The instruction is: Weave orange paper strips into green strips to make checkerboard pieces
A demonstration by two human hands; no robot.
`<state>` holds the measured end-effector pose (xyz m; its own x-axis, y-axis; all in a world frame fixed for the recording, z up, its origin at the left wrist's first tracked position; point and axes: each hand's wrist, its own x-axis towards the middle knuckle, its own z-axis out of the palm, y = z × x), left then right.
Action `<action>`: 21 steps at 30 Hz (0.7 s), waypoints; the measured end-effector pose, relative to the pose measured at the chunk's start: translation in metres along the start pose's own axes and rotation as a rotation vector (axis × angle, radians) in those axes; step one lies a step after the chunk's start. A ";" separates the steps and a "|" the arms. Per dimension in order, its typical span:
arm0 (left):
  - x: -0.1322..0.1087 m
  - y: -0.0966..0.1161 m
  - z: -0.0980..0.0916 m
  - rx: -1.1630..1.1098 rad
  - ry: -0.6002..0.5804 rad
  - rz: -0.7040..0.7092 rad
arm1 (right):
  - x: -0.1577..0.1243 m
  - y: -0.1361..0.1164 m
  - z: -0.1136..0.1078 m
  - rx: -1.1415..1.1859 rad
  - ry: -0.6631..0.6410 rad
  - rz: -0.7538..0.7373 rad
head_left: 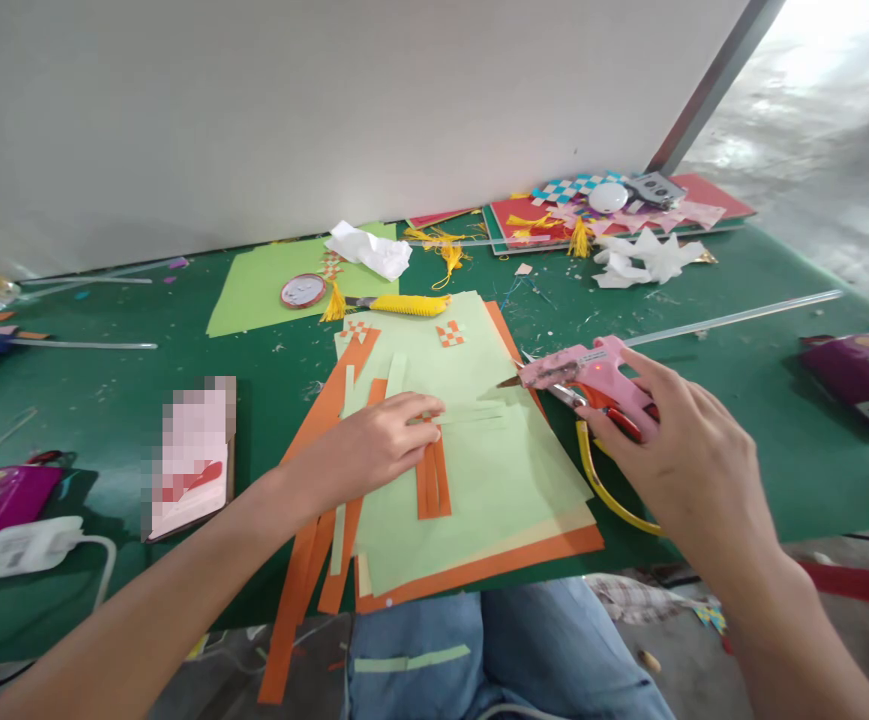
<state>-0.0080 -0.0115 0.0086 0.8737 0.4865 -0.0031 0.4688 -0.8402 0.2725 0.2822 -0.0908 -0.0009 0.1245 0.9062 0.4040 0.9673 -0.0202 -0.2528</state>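
My left hand (385, 440) lies on the stack of light green and orange paper sheets (479, 490), fingers pressed down on crossed orange strips (432, 480) and pale green strips (475, 412). My right hand (674, 440) grips a pink hot glue gun (591, 375) at the right edge of the sheets, its nozzle pointing left toward the strips. A yellow cord (603, 490) trails from the gun.
Loose orange strips (306, 570) hang over the green table's front edge. A yellow-handled cutter (400, 304), a round tin (303, 291), crumpled white paper (368, 248), woven paper pieces (576, 188), purple glue guns (865, 375) and a white charger (25, 548) lie around.
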 end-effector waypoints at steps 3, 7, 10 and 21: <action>-0.001 -0.001 0.000 -0.035 -0.003 0.000 | 0.000 0.000 0.000 0.002 0.003 -0.002; -0.004 -0.002 0.000 -0.118 0.002 -0.048 | 0.000 0.001 0.000 0.006 0.001 -0.002; -0.004 0.001 0.000 -0.178 0.023 -0.104 | 0.000 0.001 0.000 0.004 0.003 -0.005; 0.003 0.009 0.000 -0.154 0.036 -0.159 | 0.000 0.002 0.002 0.000 0.013 -0.012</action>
<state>-0.0008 -0.0177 0.0114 0.7839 0.6204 -0.0241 0.5723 -0.7071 0.4153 0.2838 -0.0905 -0.0031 0.1154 0.9008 0.4186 0.9688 -0.0090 -0.2476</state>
